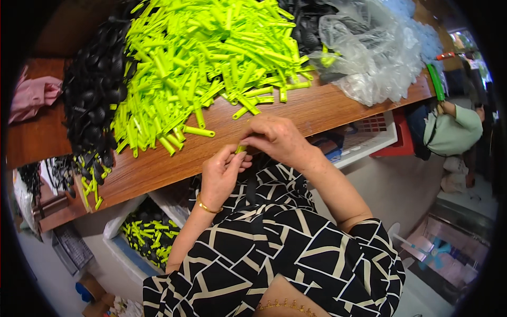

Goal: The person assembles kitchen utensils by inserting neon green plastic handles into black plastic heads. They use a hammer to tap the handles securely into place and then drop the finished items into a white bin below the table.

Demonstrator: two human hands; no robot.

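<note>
At the front edge of the wooden table my hands meet over my lap. My left hand (pixel 219 178) is closed, its thumb and fingers pinching a yellow-green plastic handle (pixel 241 149). Only a short piece of that handle shows between the fingers. The thumb and forefinger of my right hand (pixel 275 138) are pinched together at its upper end. Whether a black part is joined to it is hidden. Just beyond my hands lies a big heap of the same yellow-green handles (pixel 211 58), several of them loose at the heap's near side.
Black rounded, spoon-like pieces (pixel 97 100) are piled left of the heap. Clear plastic bags (pixel 369 63) lie at the right on the wooden table (pixel 163 177). Below, a bin (pixel 117 244) holds black pieces with yellow-green handles; a white basket (pixel 388 131) stands under the right side.
</note>
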